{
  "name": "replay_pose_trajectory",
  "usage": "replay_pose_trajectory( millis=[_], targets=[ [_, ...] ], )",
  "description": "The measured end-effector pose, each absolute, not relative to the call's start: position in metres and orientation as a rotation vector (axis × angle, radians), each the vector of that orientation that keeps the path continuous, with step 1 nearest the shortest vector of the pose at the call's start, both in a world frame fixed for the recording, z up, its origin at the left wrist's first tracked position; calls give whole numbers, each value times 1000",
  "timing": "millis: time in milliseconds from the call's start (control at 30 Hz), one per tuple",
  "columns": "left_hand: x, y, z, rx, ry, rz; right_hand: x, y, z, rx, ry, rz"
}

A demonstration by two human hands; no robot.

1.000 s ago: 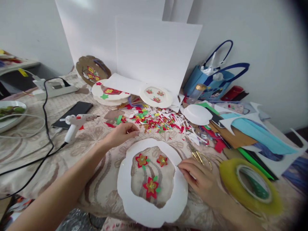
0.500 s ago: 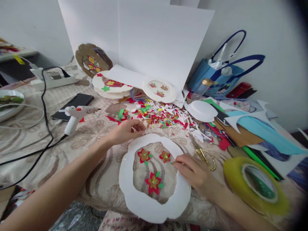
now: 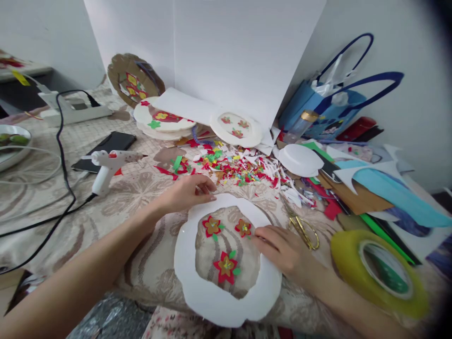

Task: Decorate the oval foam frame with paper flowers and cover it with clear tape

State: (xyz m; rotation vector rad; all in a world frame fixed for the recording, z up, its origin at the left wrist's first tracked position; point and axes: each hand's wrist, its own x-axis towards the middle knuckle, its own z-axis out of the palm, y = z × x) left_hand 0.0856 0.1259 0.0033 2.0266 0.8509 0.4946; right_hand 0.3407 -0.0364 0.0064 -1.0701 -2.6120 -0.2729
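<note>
In front of me lies a white scalloped paper ring [image 3: 201, 292] with a see-through window. Three red-and-brown paper flowers with green leaves sit in the window; the lowest flower [image 3: 226, 267] is the largest. My left hand [image 3: 189, 193] is at the ring's upper left edge, fingers loosely curled with a gap to the thumb and nothing visible between them. Over the right rim, my right hand [image 3: 282, 249] has its fingers closed, tips at the window just below the upper right flower [image 3: 243, 228]. A bit of green shows by those fingertips; what they pinch, if anything, is hidden.
A white glue gun [image 3: 108, 167] stands left, its black cord trailing. Colourful paper scraps [image 3: 243, 169] spread behind the ring. Gold-handled scissors [image 3: 303, 230] and a yellow tape roll [image 3: 342, 263] lie right. Decorated rings [image 3: 165, 117] and a blue bag [image 3: 307, 101] stand at the back.
The view has shifted slightly. My right fingertips have edged a little left, towards the upper right flower; my left hand and the ring stay nearly the same.
</note>
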Motion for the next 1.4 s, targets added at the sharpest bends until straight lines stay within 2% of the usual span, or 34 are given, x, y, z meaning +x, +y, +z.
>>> replay_pose_trajectory(
  millis=[500, 700, 933, 1400],
  targets=[
    [86, 126, 6, 2086, 878, 545, 344, -40, 1, -1149, -2531, -127],
    [91, 108, 29, 2154, 757, 750, 336, -41, 9, -1359, -2254, 215],
    [117, 57, 65, 2191, 379, 439, 318, -45, 34, -1372, -1886, 696],
    [132, 35, 56, 1994, 518, 475, 315, -62, 30, -1260, -1298, 1339]
  ],
)
